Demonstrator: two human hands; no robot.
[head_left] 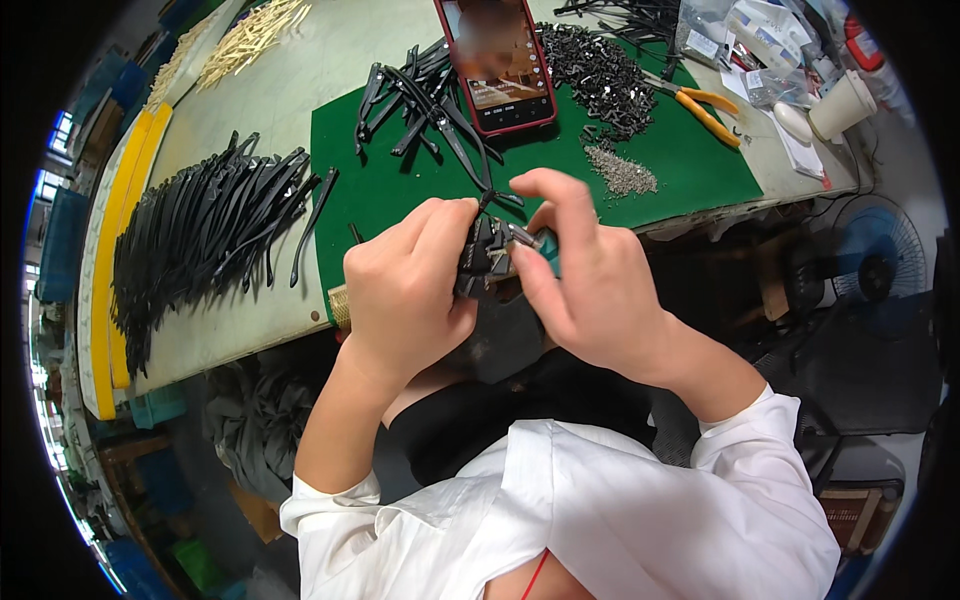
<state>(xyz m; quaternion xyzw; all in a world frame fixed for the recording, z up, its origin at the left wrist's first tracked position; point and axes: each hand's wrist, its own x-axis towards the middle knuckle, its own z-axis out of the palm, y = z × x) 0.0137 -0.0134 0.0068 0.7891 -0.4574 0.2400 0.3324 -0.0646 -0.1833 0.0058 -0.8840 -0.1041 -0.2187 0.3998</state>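
My left hand (412, 275) is closed at the table's front edge, its fingers on a black eyeglass temple (486, 198). Below that temple sits a small dark block-like piece (478, 255), partly hidden by my fingers, so I cannot tell whether it is held or fixed. Close on the right, my right hand (595, 275) is curled round a small tool with a teal handle (548, 252). The tool's metal end (522, 236) points toward the dark piece; whether they touch is unclear. Ahead, a loose pile of black temples (405, 100) lies on the green mat (350, 180).
A phone (500, 75) stands behind my hands. To its right lie small black parts (600, 80), tiny grey metal pieces (622, 172) and orange-handled pliers (708, 115). Many temples (200, 225) line the left side by a yellow strip (125, 240). A white cup (843, 105) is far right.
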